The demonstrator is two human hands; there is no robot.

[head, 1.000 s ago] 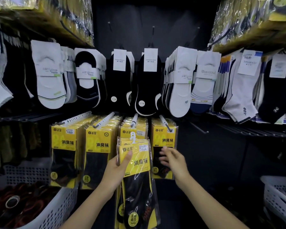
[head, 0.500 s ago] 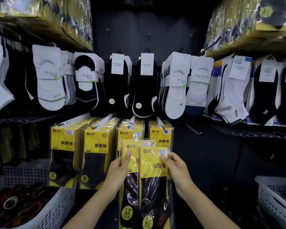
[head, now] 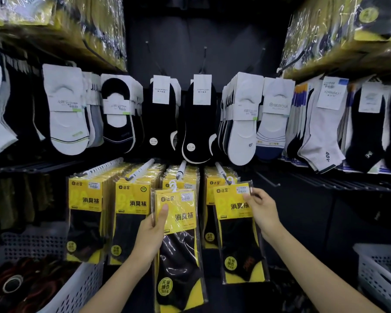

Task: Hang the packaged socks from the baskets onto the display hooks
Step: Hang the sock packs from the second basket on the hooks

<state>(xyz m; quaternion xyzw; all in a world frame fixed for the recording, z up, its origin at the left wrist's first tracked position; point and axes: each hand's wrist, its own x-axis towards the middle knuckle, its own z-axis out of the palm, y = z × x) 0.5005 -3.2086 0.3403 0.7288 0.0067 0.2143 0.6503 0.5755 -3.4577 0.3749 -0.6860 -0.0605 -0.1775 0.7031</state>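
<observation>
My left hand grips a stack of yellow-and-black sock packs by the left edge, thumb on the front, held below the third display hook. My right hand pinches the upper right corner of a single sock pack. That pack's white hanger sits at the tip of the fourth hook, in front of the packs hanging there. Two more hooks to the left carry full rows of the same yellow packs.
A white perforated basket with dark packaged goods stands at the lower left. Another white basket stands at the lower right. Rows of white and black socks hang above. Bare wire hooks stick out at the right.
My right hand has taken one pack off the stack in my left hand and carried it right and up to the fourth hook. The left hand keeps the rest.
</observation>
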